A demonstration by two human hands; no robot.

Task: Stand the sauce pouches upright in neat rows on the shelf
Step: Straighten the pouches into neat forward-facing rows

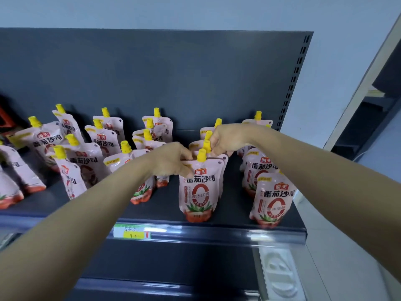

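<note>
Head view: left hand [173, 158] pinches the top left shoulder of the front pouch [198, 187], upright near the shelf [217, 230] edge, centre-right; right hand [227, 137] fingers close on the spouts behind it. Judgement: square the 1 front pouch under its yellow cap [201, 154], then align the row behind it.

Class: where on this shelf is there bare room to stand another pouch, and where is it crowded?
Bare shelf lies between the middle row's front pouch and the right row's front pouch. More lies behind the rows, before the back panel. The leaning left cluster is crowded.

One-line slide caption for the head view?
Both hands, left hand and right hand, straighten the front pouch on the shelf.
</note>
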